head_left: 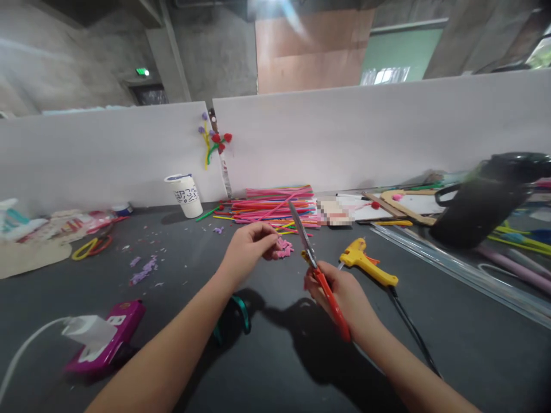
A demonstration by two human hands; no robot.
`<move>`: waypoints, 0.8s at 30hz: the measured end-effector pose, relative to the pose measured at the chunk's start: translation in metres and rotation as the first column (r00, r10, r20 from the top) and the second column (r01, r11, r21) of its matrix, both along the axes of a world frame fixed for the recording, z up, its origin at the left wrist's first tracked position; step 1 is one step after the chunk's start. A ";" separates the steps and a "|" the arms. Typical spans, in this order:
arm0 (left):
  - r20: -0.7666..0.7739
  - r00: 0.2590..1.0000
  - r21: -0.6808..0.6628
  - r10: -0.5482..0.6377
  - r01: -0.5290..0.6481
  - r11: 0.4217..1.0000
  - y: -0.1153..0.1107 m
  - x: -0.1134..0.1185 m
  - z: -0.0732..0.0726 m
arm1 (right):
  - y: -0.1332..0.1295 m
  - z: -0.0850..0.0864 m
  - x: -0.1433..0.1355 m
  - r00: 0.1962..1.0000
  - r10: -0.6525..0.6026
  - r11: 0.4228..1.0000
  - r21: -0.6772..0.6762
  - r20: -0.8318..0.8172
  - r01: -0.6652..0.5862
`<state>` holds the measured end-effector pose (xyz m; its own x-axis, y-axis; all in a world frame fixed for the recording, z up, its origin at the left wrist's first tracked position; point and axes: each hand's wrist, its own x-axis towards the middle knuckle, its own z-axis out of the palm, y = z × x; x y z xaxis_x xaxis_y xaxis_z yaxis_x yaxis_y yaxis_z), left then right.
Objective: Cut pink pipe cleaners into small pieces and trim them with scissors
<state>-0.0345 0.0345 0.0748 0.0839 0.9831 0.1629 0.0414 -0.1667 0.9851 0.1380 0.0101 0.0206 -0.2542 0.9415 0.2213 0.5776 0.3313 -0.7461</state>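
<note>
Right hand grips scissors, blades toward eleven o'clock; left hand, fingers drawn narrow, grasp indiscernible, pink bits at its three o'clock. A leftward blade swing could nick fingertips.

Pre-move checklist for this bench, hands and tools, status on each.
1. Scissors held: ok, red handles in the right hand, blades pointing away from the wearer.
2. Left hand out of the blades: ok, a visible gap to its right.
3. Pink snippets within reach: ok, right by the left fingertips; whether any are pinched, cannot tell.
4. Long pink and red strips at hand: ok, bundled on the table beyond the hands.
5. Yellow glue gun safe to touch: cannot tell; it lies beside the right hand, heat not visible.
6. Table cleared of scraps: not ok, purple bits lie scattered on the left.
</note>
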 end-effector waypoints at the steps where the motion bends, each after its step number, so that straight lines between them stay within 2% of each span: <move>1: 0.033 0.999 0.005 0.017 -0.017 1.000 0.003 0.006 -0.001 | 0.000 0.000 0.000 1.000 -0.004 1.000 -0.004 -0.008 0.004; 5: 0.088 0.996 -0.002 0.024 -0.024 1.000 0.003 0.030 -0.024 | -0.001 0.002 -0.001 0.999 -0.019 1.000 -0.009 -0.043 0.019; 8: 0.072 0.993 -0.076 -0.098 0.104 0.992 -0.012 0.038 -0.045 | -0.003 0.004 -0.001 0.998 0.007 1.000 -0.004 -0.058 -0.007; 10: 0.080 0.983 -0.152 -0.165 0.176 0.973 -0.024 0.037 -0.053 | -0.004 0.005 -0.001 0.999 0.016 1.000 -0.020 -0.051 -0.017; 12: 0.157 0.966 -0.311 -0.206 0.247 0.918 -0.032 0.035 -0.056 | -0.003 0.004 0.000 0.999 0.022 0.999 -0.046 -0.040 -0.024; 14: 0.208 0.954 -0.362 -0.216 0.280 0.889 -0.036 0.034 -0.056 | -0.002 0.002 0.002 0.999 0.022 0.998 -0.061 -0.029 -0.023; 19: 0.260 0.953 -0.391 -0.158 0.253 0.885 -0.035 0.034 -0.059 | -0.001 -0.002 0.003 1.000 0.001 1.000 -0.025 0.021 -0.001; 24: 0.236 0.962 -0.368 -0.138 0.220 0.904 -0.035 0.032 -0.060 | -0.002 0.003 0.001 0.999 -0.005 1.000 -0.014 0.049 0.005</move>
<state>-0.0028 -0.0005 0.0151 0.2707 0.9427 -0.1951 -0.1568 0.2431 0.9572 0.1387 0.0076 0.0237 -0.2597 0.9456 0.1958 0.6151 0.3183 -0.7213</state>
